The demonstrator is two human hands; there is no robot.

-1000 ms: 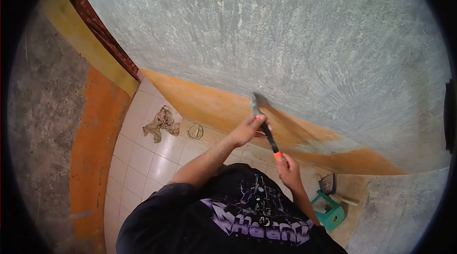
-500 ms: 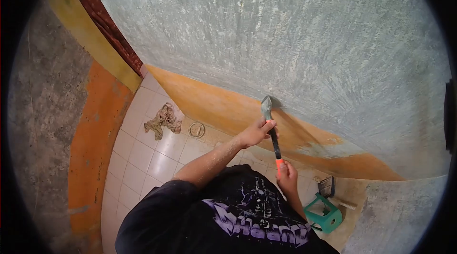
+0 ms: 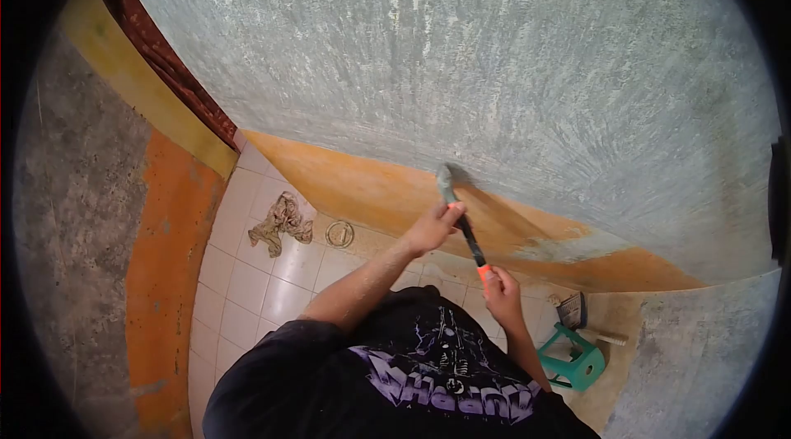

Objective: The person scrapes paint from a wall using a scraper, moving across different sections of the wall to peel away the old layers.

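My left hand (image 3: 432, 230) is closed round the upper handle of a long scraper (image 3: 470, 237), just below its grey-green head. The handle is black with bright orange sections. Lower down, my right hand (image 3: 502, 297) grips the orange end. The head is at the wall (image 3: 395, 93), where rough grey-blue coating meets an orange band (image 3: 346, 184). It casts a shadow to the right. Whether the head's edge touches the surface cannot be made out.
A crumpled patterned cloth (image 3: 283, 225) and a ring-shaped roll (image 3: 339, 233) lie on the white tiled floor (image 3: 288, 299). At lower right stand a green plastic stool (image 3: 577, 361) and a dark box-like object (image 3: 571, 310). A dark red curtain (image 3: 156, 44) hangs at upper left.
The scraper's head has moved slightly left along the wall, and its handle leans more. Both hands keep their hold. The whole view has shifted a little.
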